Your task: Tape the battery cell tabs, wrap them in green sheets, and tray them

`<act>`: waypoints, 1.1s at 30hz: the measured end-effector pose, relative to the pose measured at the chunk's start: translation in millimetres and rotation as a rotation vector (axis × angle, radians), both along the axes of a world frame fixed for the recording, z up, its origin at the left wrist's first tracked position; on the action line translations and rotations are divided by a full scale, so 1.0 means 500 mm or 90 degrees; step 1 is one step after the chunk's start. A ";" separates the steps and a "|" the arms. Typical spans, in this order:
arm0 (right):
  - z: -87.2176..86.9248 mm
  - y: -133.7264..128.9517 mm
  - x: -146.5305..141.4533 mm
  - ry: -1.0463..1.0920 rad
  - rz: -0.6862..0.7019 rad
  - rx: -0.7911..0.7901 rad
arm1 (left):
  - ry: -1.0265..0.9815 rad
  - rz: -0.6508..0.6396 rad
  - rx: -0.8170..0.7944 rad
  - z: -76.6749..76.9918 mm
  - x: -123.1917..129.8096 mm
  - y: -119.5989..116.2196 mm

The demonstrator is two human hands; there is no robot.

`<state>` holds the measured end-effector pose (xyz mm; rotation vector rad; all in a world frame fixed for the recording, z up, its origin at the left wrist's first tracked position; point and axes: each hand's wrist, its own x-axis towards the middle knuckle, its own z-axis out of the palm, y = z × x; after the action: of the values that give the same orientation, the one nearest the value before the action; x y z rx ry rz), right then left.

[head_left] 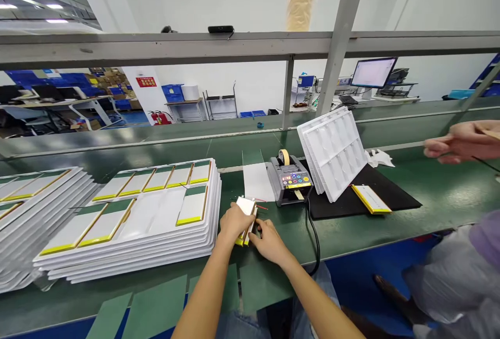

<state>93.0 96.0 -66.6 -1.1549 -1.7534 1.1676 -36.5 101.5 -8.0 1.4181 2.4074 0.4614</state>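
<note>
Just in front of me, my left hand (pixel 233 222) is closed over a small group of flat battery cells (pixel 246 205) with yellow-taped ends and thin red wires. My right hand (pixel 269 241) grips the same cells from the right side, thumb and fingers at their edge. My fingers partly cover the cells, so how many there are is unclear. To the left, a stack of white trays (pixel 150 224) holds several similar cells in its top tray. A grey tape dispenser (pixel 291 181) with a tape roll stands beyond my right hand, and a white sheet (pixel 258 181) lies beside it.
White moulded trays (pixel 336 151) lean upright on a black mat (pixel 398 201), where another battery cell (pixel 371 199) lies. A co-worker's hand (pixel 457 143) reaches in from the right. More stacked trays (pixel 42 224) stand far left. A black cable (pixel 314 240) crosses the green bench.
</note>
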 end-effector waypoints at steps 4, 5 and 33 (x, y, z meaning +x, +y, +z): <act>0.001 0.020 0.081 0.055 -0.082 -0.003 | 0.100 -0.049 0.057 -0.003 0.017 -0.009; 0.004 0.032 0.106 0.073 -0.124 -0.006 | 0.114 -0.054 0.067 -0.004 0.020 -0.014; 0.065 0.143 0.146 0.450 -0.376 -0.058 | -0.752 -0.169 0.144 0.026 0.059 -0.289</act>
<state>166.1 167.8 -33.9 -1.0309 -0.7647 1.0954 -6.8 -43.0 5.0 1.0267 1.2300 1.1215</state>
